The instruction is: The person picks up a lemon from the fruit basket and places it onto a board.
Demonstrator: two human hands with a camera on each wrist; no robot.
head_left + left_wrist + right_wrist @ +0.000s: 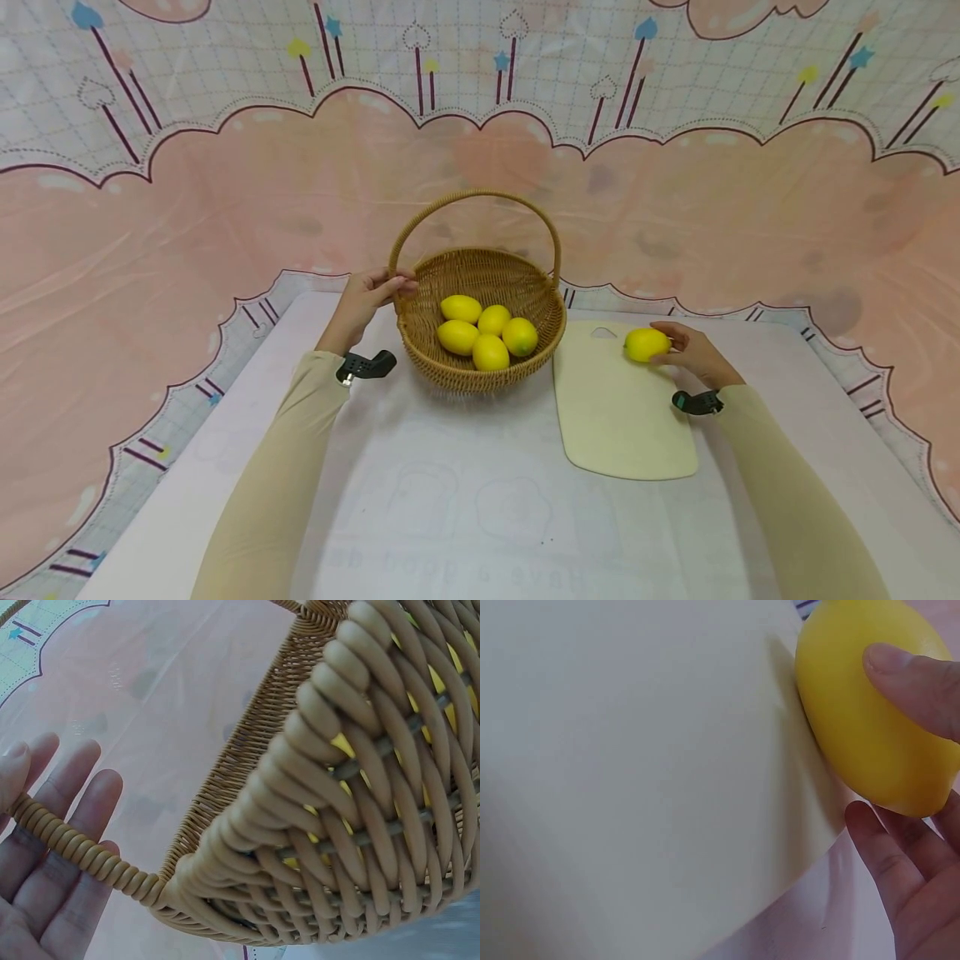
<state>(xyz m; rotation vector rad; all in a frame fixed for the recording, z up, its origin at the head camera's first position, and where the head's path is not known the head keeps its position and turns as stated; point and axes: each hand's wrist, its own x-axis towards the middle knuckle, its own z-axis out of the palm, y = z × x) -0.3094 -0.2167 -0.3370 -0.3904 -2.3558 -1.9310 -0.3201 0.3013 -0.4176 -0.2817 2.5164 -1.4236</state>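
A brown wicker basket (480,379) with a tall arched handle stands toward the back of the table, tilted so its inside faces me. Several yellow lemons (491,352) lie in it. My left hand (367,302) holds the handle (82,851) low on its left side, thumb in front and fingers behind. To the right, my right hand (693,354) grips a single lemon (647,344) over the top right part of a cream cutting board (618,417). The thumb (911,679) presses on the lemon's side in the right wrist view, with the fingers around its other side.
The white table (450,517) bears faint printed marks at the front. A pink and white patterned cloth (300,183) rises behind it and along both sides. The basket's right rim comes close to the board's left edge.
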